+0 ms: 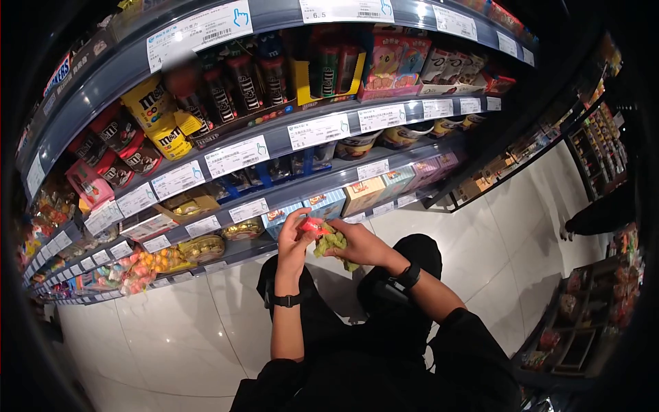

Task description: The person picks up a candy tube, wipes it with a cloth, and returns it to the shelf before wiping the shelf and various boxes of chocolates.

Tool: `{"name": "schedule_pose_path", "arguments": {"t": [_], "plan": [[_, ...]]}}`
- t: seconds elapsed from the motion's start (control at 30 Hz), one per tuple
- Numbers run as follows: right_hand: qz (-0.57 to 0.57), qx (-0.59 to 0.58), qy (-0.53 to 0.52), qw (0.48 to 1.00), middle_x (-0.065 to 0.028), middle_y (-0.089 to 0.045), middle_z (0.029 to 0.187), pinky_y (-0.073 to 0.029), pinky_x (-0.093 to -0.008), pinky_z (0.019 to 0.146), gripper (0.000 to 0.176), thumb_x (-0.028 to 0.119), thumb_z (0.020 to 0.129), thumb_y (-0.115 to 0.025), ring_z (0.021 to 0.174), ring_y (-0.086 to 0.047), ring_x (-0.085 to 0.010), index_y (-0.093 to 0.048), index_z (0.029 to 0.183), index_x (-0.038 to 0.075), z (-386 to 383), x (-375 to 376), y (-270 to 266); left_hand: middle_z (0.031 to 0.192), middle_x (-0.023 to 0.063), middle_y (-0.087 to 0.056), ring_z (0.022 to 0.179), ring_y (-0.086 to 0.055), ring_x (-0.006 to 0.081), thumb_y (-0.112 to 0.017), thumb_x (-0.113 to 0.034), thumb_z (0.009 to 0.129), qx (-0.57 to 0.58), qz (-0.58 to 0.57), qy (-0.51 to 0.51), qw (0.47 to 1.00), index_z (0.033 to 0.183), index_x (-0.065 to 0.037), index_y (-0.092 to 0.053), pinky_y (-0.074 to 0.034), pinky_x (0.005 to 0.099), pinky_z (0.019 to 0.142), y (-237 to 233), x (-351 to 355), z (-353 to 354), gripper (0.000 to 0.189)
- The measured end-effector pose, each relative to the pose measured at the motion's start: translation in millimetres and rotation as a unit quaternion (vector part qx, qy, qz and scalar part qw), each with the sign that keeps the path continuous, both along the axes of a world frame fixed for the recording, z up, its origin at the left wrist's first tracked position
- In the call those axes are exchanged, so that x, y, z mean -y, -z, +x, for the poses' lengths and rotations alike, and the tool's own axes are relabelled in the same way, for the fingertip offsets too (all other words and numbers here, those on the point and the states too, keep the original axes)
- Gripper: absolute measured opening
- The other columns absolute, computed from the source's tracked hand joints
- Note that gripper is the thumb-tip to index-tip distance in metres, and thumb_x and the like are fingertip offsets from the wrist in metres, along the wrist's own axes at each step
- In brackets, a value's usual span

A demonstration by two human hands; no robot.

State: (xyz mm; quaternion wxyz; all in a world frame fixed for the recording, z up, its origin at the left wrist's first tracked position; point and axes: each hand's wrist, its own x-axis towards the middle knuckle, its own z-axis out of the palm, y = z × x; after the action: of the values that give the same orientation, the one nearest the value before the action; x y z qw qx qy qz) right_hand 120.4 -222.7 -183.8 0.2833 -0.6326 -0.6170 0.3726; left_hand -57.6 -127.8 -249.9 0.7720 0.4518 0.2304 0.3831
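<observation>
Red piece (313, 227): pinched by the left hand (292, 242) between thumb and fingers, out in front of the lower shelf boxes (363, 195); held high and turned up, I'd guess, so it can be looked at.
Green bundle (332, 243): soft-looking and lumpy, right against the red piece; whether the two are joined I can't tell from here.
Right hand (362, 245): its grip is closed around the green bundle from the side, probably to steady it.
Price labels (237, 156): along the shelf edges, presumably so each sits by its goods.
Forearms: the left rises almost straight, the right slants inward from a bent elbow; both wrists wear dark bands (405, 276).
Knees (420, 255): bent below the hands, seemingly a crouch above the pale floor (185, 336).
</observation>
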Motion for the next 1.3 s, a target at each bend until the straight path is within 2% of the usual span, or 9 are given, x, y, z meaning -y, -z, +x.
{"name": "schedule_pose_path", "arguments": {"t": [0.07, 0.2, 0.37, 0.57, 0.7, 0.77, 1.0, 1.13, 1.3], "plan": [[-0.005, -0.04, -0.019, 0.999, -0.024, -0.069, 0.118, -0.055, -0.0446, 0.087, 0.06, 0.027, 0.088, -0.084, 0.106, -0.07, -0.0415, -0.053, 0.134, 0.001, 2, 0, 3, 0.118, 0.0113, -0.07, 0.119, -0.062, 0.0201, -0.081, -0.023, 0.092, 0.11, -0.017, 0.048, 0.993, 0.134, -0.003, -0.053, -0.047, 0.0349, 0.106, 7, -2, -3, 0.055], [0.033, -0.119, -0.039, 0.992, -0.0187, -0.07, 0.115, -0.054, -0.04, 0.09, 0.059, 0.023, 0.092, -0.081, 0.106, -0.071, -0.0309, -0.053, 0.138, 0.002, 2, -1, 11, 0.121, 0.0119, -0.069, 0.123, -0.061, 0.0217, -0.082, -0.025, 0.091, 0.162, -0.03, 0.069, 0.984, 0.132, -0.004, -0.052, -0.047, 0.0362, 0.106, -4, -1, -5, 0.055], [0.039, -0.138, 0.002, 0.99, -0.0152, -0.069, 0.114, -0.054, -0.0372, 0.09, 0.055, 0.017, 0.095, -0.078, 0.103, -0.069, -0.0242, -0.051, 0.141, 0.002, 0, -2, 0, 0.121, 0.0095, -0.067, 0.116, -0.063, 0.0169, -0.083, -0.015, 0.09, -0.047, 0.088, -0.01, 0.995, 0.136, -0.001, -0.057, -0.051, 0.0311, 0.1, -44, -2, -9, 0.054], [0.052, -0.286, 0.075, 0.954, -0.0053, -0.066, 0.114, -0.053, -0.0291, 0.087, 0.05, 0.015, 0.099, -0.073, 0.101, -0.062, -0.01, -0.051, 0.142, 0.004, 2, -2, -7, 0.124, 0.0122, -0.067, 0.113, -0.066, 0.0171, -0.08, -0.005, 0.091, -0.046, 0.21, -0.041, 0.976, 0.139, 0.004, -0.056, -0.053, 0.0302, 0.098, -123, -3, -2, 0.054], [0.026, -0.311, 0.085, 0.946, -0.0058, -0.066, 0.114, -0.053, -0.0299, 0.088, 0.048, 0.015, 0.099, -0.072, 0.101, -0.063, -0.0109, -0.051, 0.141, 0.004, 4, 3, -20, 0.125, 0.0142, -0.068, 0.112, -0.067, 0.0177, -0.078, -0.002, 0.092, -0.026, 0.262, -0.068, 0.962, 0.137, 0.005, -0.058, -0.053, 0.0311, 0.098, -174, -4, 15, 0.05], [0.089, -0.289, 0.094, 0.948, -0.0063, -0.066, 0.113, -0.053, -0.0305, 0.088, 0.048, 0.015, 0.098, -0.073, 0.101, -0.062, -0.0114, -0.051, 0.139, 0.004, 8, 3, -16, 0.123, 0.0141, -0.069, 0.109, -0.067, 0.0169, -0.078, 0.0, 0.09, -0.027, 0.319, -0.098, 0.942, 0.135, 0.004, -0.059, -0.054, 0.0306, 0.096, -182, -14, 26, 0.048], [0.096, -0.285, 0.16, 0.94, -0.0073, -0.067, 0.115, -0.053, -0.0317, 0.09, 0.045, 0.014, 0.097, -0.072, 0.103, -0.062, -0.0128, -0.054, 0.136, 0.003, 19, 15, -22, 0.121, 0.0161, -0.069, 0.103, -0.068, 0.0165, -0.077, -0.002, 0.093, 0.058, 0.298, -0.183, 0.935, 0.133, 0.004, -0.059, -0.055, 0.0308, 0.093, -239, -33, 59, 0.044], [0.145, -0.284, 0.152, 0.936, -0.0094, -0.062, 0.13, -0.048, -0.0329, 0.103, 0.052, 0.012, 0.095, -0.072, 0.119, -0.059, -0.0161, -0.053, 0.142, 0.005, 26, 17, -26, 0.119, 0.0122, -0.069, 0.102, -0.068, 0.0151, -0.077, -0.007, 0.095, -0.005, 0.302, -0.116, 0.946, 0.136, 0.001, -0.06, -0.056, 0.0305, 0.092, -236, -39, 64, 0.045], [0.174, -0.35, 0.129, 0.911, -0.0101, -0.055, 0.142, -0.04, -0.0338, 0.113, 0.06, 0.009, 0.092, -0.071, 0.133, -0.052, -0.0185, -0.05, 0.149, 0.008, 29, 18, -41, 0.108, 0.0072, -0.071, 0.097, -0.066, 0.0112, -0.075, -0.001, 0.091, -0.164, 0.335, 0.007, 0.928, 0.125, -0.003, -0.069, -0.059, 0.028, 0.077, -220, -35, 75, 0.034]]}}
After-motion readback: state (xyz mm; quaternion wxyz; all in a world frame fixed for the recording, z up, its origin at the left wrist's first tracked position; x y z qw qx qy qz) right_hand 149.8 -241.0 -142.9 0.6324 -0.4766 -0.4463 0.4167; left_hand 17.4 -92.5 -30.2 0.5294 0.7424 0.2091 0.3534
